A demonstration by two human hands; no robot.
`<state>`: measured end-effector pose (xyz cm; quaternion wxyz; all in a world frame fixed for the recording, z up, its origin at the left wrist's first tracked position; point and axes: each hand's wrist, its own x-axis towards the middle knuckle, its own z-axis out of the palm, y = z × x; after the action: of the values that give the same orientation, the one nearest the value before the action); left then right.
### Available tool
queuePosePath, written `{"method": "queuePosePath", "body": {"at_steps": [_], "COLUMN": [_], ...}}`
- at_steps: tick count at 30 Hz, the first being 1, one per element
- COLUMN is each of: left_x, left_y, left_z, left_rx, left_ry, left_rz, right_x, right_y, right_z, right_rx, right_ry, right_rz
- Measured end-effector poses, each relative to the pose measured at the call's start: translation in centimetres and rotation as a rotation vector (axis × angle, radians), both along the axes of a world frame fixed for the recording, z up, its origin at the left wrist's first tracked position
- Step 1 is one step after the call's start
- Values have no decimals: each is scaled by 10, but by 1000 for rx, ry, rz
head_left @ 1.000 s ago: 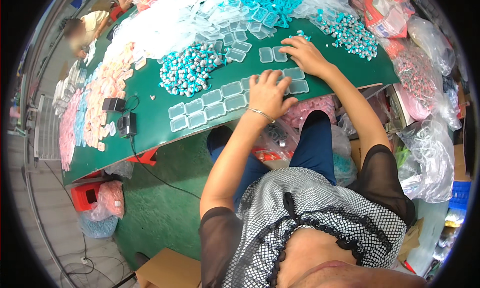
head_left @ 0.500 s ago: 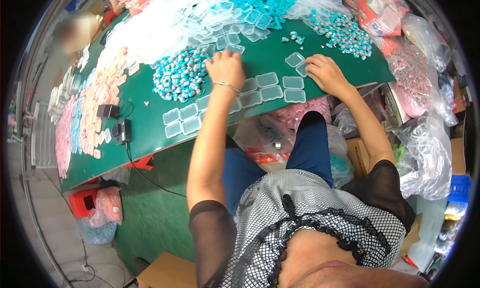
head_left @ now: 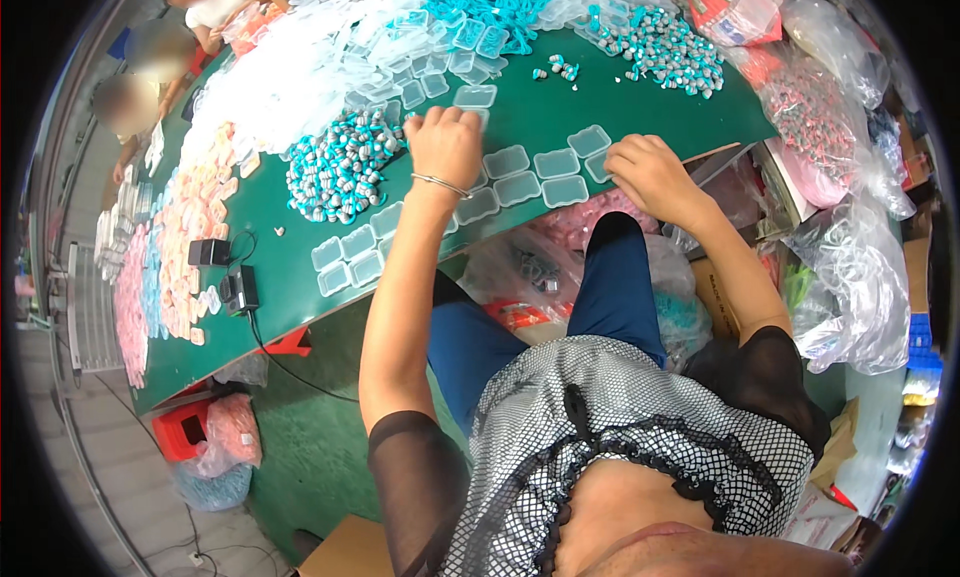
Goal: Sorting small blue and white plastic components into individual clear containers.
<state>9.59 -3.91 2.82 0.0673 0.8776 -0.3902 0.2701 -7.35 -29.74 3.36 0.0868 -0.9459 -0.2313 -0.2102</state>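
My right hand [head_left: 652, 180] has its fingertips closed on the edge of a small clear plastic case [head_left: 597, 167] at the right end of two rows of such cases. Another clear case [head_left: 589, 141] lies just beyond it. My left hand [head_left: 445, 152], wearing a bracelet, is curled above the table past the rows; its fingertips are hidden, and what they hold cannot be made out. Clear cases [head_left: 475, 97] lie right by its knuckles. To its left is a heap of small teal-and-grey pieces [head_left: 340, 167]. The near rows of cases [head_left: 516, 189] run along the table's front edge.
The green table [head_left: 640, 117] also bears a large pile of clear cases [head_left: 300, 57], teal pieces [head_left: 485, 5], a second teal-and-grey heap [head_left: 670, 52], peach pieces [head_left: 200, 207] and black boxes with a cable [head_left: 238, 289]. Filled bags [head_left: 820, 127] stand right. Other people sit at far left.
The case under my right hand has come nearer, toward the row's end. My left hand has shifted slightly, with a case now showing larger by its knuckles. The whole view has shifted a little.
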Motion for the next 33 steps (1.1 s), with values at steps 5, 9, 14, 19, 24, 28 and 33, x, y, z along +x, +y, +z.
{"method": "queuePosePath", "body": {"at_steps": [5, 9, 14, 19, 24, 28, 33], "left_x": [-57, -86, -102, -108, -108, -97, -86], "left_y": [-54, -106, -171, -185, -101, -65, -57], "left_z": [16, 6, -16, -27, 0, 0, -10], "left_rx": [-166, -266, -314, -168, -93, -7, 35], "left_ry": [84, 20, -2, 137, 325, 347, 376], "left_rz": [-283, -400, -397, -278, -344, -252, -345], "right_x": [1, 5, 8, 10, 11, 8, 9], "right_y": [-6, -23, -64, -70, -62, -54, -49], "right_z": [6, 3, -32, -43, -36, -23, -25], "right_rx": [101, 477, 1044, 1061, 770, 647, 559], "right_ry": [-6, 51, 180, 255, 133, 137, 120], "right_rz": [-51, -205, -213, -388, -351, -333, -314]}}
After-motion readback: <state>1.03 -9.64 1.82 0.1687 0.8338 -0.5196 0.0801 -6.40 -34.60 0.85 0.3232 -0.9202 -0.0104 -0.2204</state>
